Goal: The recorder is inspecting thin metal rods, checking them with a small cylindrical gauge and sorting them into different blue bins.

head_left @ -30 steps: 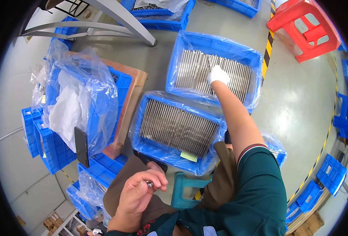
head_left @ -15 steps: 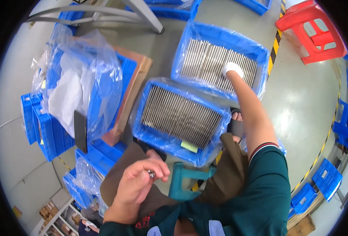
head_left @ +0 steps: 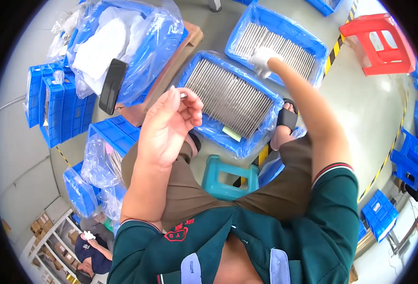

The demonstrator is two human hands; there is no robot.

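Note:
My bare left hand (head_left: 164,125) is raised beside the nearer blue crate. Between its thumb and forefinger it pinches a small shiny metal part (head_left: 184,95), while the other fingers curl loosely. My right hand (head_left: 263,60), in a white glove, hovers at the near left side of the farther blue crate. Its fingers point downward and are slightly smeared, so anything in them is hidden. Both crates are lined with clear plastic. Close rows of thin metal rods (head_left: 230,94) fill the nearer crate, and similar rods (head_left: 277,45) fill the farther one. A yellowish label (head_left: 231,134) lies in the nearer crate.
A teal stool (head_left: 230,177) stands between my legs. On the left are a black phone (head_left: 112,86), a plastic-lined crate (head_left: 166,47) with white sheets, a wooden pallet (head_left: 190,38) and stacked crates (head_left: 65,111). A red stool (head_left: 379,45) stands far right. Another person (head_left: 95,251) sits lower left.
My right hand has drawn back left and nearer from the middle of the farther crate's rods. The left hand has risen, still pinching the small metal part. The view has shifted.

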